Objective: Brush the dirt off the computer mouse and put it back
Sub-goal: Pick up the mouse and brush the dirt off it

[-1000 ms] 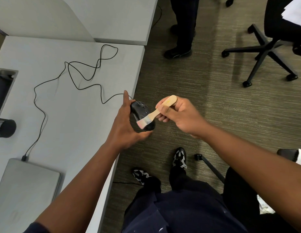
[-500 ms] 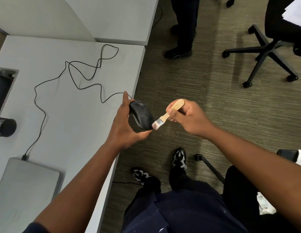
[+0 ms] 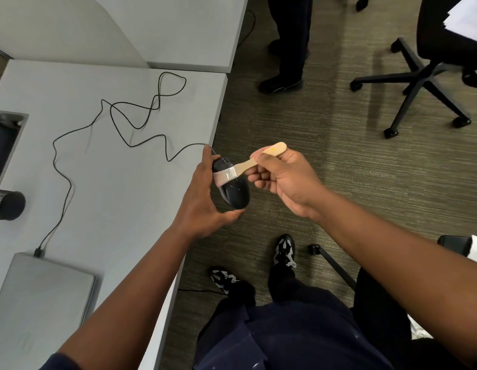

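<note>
Brush (image 3: 233,173) back on mouse (image 3: 233,192) from lower-right edge: brushing continues. Left hand (image 3: 202,201) grips mouse; right hand (image 3: 282,177) pinches brush.

The laptop (image 3: 37,303) lies at the desk's (image 3: 120,198) near left corner. The mouse cable (image 3: 114,121) runs from it across the desk to the right edge, where the mouse (image 3: 233,193) sits off the desk, brush (image 3: 248,166) across it.

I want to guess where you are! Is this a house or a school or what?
Most likely an office. There is a plain grey desk with a closed grey laptop on it, black swivel chairs on wheels, and thin grey-green carpet like workplaces have.
</note>
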Demonstrator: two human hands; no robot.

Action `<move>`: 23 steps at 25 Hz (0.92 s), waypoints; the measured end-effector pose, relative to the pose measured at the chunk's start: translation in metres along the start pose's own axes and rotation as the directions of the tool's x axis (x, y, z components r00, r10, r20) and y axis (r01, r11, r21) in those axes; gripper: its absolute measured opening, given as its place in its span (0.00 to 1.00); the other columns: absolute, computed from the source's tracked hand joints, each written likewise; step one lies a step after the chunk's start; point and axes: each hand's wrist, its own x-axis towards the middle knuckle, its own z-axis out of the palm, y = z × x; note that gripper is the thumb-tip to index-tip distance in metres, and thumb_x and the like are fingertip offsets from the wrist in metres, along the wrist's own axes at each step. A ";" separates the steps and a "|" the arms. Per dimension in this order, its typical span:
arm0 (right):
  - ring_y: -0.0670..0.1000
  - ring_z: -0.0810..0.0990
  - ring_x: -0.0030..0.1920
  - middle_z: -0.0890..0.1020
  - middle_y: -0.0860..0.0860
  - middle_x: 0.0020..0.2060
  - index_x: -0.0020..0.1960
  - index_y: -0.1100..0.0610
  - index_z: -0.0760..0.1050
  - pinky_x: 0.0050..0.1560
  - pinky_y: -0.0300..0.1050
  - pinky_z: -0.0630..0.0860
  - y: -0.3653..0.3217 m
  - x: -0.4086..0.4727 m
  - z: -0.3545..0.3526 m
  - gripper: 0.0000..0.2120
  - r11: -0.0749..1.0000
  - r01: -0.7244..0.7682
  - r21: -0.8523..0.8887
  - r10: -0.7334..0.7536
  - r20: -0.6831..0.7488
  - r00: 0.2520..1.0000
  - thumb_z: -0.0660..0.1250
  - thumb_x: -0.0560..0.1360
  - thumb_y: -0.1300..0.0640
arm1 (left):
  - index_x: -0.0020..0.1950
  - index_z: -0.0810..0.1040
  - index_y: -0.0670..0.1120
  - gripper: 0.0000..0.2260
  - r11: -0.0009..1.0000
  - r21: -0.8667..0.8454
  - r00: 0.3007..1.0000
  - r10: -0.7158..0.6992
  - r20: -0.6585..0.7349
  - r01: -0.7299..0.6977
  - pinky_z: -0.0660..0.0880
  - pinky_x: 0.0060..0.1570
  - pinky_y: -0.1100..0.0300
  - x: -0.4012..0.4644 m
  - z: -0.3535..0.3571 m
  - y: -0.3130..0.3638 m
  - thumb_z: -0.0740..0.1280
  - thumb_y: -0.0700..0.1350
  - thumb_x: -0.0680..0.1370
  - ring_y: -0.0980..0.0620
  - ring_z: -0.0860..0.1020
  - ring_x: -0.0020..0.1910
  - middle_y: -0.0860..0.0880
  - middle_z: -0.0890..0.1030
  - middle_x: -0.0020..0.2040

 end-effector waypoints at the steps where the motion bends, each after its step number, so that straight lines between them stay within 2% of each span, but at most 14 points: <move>1: 0.48 0.84 0.39 0.87 0.54 0.39 0.55 0.60 0.81 0.42 0.40 0.80 0.001 0.001 0.002 0.05 1.000 -0.009 -0.006 0.009 -0.021 1.000 0.67 0.84 0.60 | 0.88 0.41 0.49 0.65 1.000 0.007 1.000 0.005 -0.001 -0.005 0.69 0.71 0.66 0.000 0.000 0.001 0.80 0.60 0.65 0.55 0.69 0.75 0.51 0.68 0.77; 6: 0.47 0.84 0.38 0.87 0.52 0.37 0.54 0.60 0.81 0.39 0.38 0.80 0.003 0.003 -0.003 0.04 0.990 0.019 -0.141 -0.029 -0.067 0.997 0.68 0.83 0.60 | 0.88 0.39 0.49 0.67 0.999 0.039 0.999 0.002 -0.040 -0.001 0.70 0.76 0.54 0.001 0.001 -0.004 0.86 0.53 0.66 0.50 0.69 0.78 0.48 0.68 0.80; 8: 0.47 0.84 0.38 0.87 0.52 0.37 0.53 0.59 0.82 0.39 0.38 0.80 0.003 0.003 -0.008 0.04 0.977 0.029 -0.210 -0.041 -0.054 0.998 0.68 0.82 0.60 | 0.88 0.39 0.52 0.67 1.000 0.021 0.998 -0.018 -0.057 0.019 0.69 0.75 0.60 0.000 0.002 -0.008 0.86 0.55 0.66 0.52 0.70 0.77 0.51 0.67 0.80; 11: 0.46 0.84 0.37 0.87 0.52 0.37 0.52 0.58 0.81 0.39 0.37 0.80 0.001 0.003 -0.018 0.03 0.961 0.038 -0.275 -0.057 -0.060 0.997 0.69 0.82 0.61 | 0.86 0.37 0.62 0.66 0.999 -0.015 0.996 -0.050 -0.071 0.049 0.65 0.72 0.71 -0.002 0.002 -0.010 0.84 0.62 0.65 0.56 0.69 0.78 0.55 0.66 0.80; 13: 0.45 0.84 0.37 0.87 0.51 0.36 0.50 0.56 0.81 0.39 0.37 0.80 0.001 0.004 -0.024 0.03 0.940 0.052 -0.336 -0.084 -0.080 0.993 0.68 0.82 0.60 | 0.85 0.37 0.64 0.66 0.998 -0.007 0.995 -0.058 -0.075 0.058 0.64 0.72 0.70 -0.004 0.000 -0.013 0.84 0.63 0.64 0.57 0.67 0.79 0.56 0.64 0.82; 16: 0.44 0.83 0.36 0.86 0.50 0.35 0.49 0.54 0.81 0.39 0.38 0.79 0.001 0.006 -0.031 0.05 0.912 0.085 -0.402 -0.157 -0.151 0.976 0.67 0.81 0.60 | 0.88 0.42 0.57 0.66 0.998 0.017 0.996 -0.054 -0.069 0.055 0.65 0.75 0.63 -0.005 0.000 -0.019 0.85 0.61 0.65 0.55 0.66 0.80 0.55 0.62 0.83; 18: 0.44 0.83 0.36 0.86 0.50 0.35 0.49 0.55 0.81 0.39 0.39 0.79 0.001 0.007 -0.031 0.05 0.931 0.110 -0.349 -0.180 -0.176 0.968 0.67 0.82 0.61 | 0.88 0.43 0.54 0.65 0.998 0.031 0.996 -0.054 -0.064 0.056 0.64 0.75 0.66 -0.006 0.001 -0.019 0.86 0.59 0.65 0.55 0.65 0.81 0.55 0.61 0.83; 20: 0.46 0.84 0.38 0.86 0.51 0.37 0.51 0.57 0.81 0.40 0.39 0.80 0.001 0.007 -0.028 0.05 0.969 0.131 -0.210 -0.158 -0.117 0.981 0.67 0.82 0.61 | 0.88 0.44 0.52 0.65 0.998 0.037 0.997 -0.055 -0.055 0.057 0.63 0.75 0.70 -0.006 0.001 -0.018 0.86 0.57 0.65 0.56 0.64 0.81 0.55 0.61 0.83; 22: 0.48 0.84 0.40 0.87 0.53 0.39 0.52 0.58 0.81 0.41 0.39 0.81 0.002 0.007 -0.024 0.04 0.992 0.097 -0.077 -0.099 -0.026 0.995 0.67 0.83 0.61 | 0.88 0.44 0.51 0.64 0.998 0.037 0.998 -0.052 -0.048 0.053 0.64 0.76 0.66 -0.006 0.001 -0.015 0.86 0.56 0.66 0.55 0.63 0.81 0.55 0.60 0.83; 23: 0.48 0.84 0.40 0.87 0.54 0.39 0.52 0.57 0.82 0.42 0.40 0.81 0.003 0.007 -0.023 0.04 0.995 0.075 -0.067 -0.075 0.004 0.997 0.68 0.83 0.61 | 0.88 0.44 0.52 0.64 0.998 0.034 0.998 -0.046 -0.044 0.047 0.65 0.77 0.63 -0.006 0.002 -0.014 0.85 0.56 0.66 0.54 0.63 0.81 0.54 0.60 0.83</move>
